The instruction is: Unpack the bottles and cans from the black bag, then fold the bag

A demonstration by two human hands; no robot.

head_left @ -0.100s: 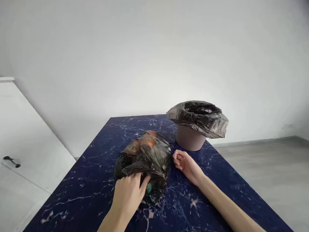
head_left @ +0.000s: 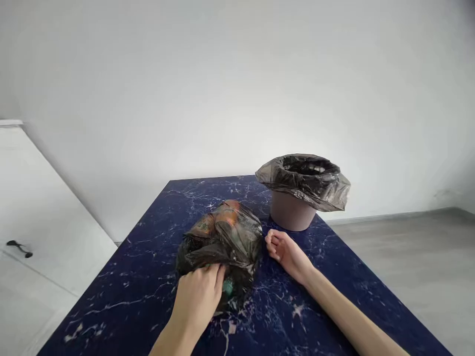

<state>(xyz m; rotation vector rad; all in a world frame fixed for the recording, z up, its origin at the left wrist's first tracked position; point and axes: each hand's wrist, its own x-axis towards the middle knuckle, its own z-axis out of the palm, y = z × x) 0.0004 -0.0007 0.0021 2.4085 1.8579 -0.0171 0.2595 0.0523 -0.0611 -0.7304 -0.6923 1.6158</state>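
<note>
While the left hand (head_left: 198, 296) is pinching the near fold of the full black bag (head_left: 220, 247) mid-table, the right hand (head_left: 284, 249) is resting loosely curled, empty, just beside it. Better: gathering both edges evenly, clear of the lined bin (head_left: 300, 190).

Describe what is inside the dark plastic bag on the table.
Through the dark plastic bag, orange and green packaging shows; the rest is hidden by the film and the left hand.
</note>
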